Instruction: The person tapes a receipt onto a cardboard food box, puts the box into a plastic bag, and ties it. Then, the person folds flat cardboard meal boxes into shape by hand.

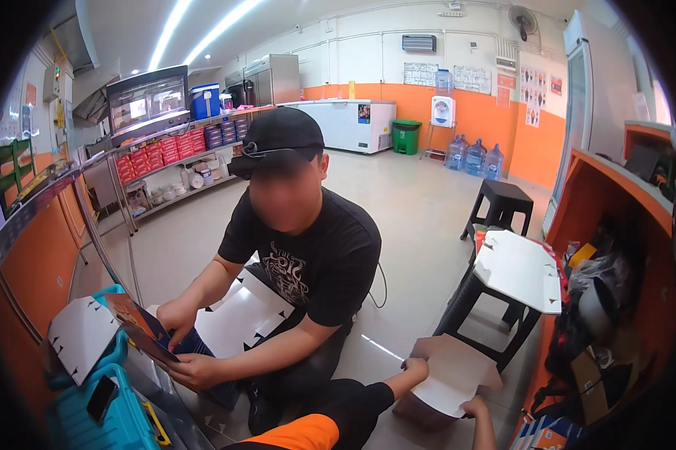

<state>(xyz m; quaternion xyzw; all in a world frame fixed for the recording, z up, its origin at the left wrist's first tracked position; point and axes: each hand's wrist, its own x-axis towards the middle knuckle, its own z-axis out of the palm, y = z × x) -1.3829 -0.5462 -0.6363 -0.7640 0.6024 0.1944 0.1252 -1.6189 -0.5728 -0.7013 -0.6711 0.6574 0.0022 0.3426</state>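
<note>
Low over the floor at the lower right I hold a partly folded cardboard box blank (447, 375), pale inside and brown on its outer side. My left hand (415, 368) is closed on its left edge. My right hand (474, 407) grips the near right edge, fingers curled over the rim. Across from me a person in a black shirt and cap holds a dark blue printed cardboard piece (192, 343) in both hands. A flat white cardboard blank (240, 315) with black triangular marks lies beside that person's lap.
White flat blanks (514, 262) lie on a black stool at right, with another black stool (498, 202) behind. At lower left, a teal toolbox (113, 405) bears a phone (102, 397), beside another white blank (83, 337). An orange shelf unit (578, 195) with clutter borders the right side.
</note>
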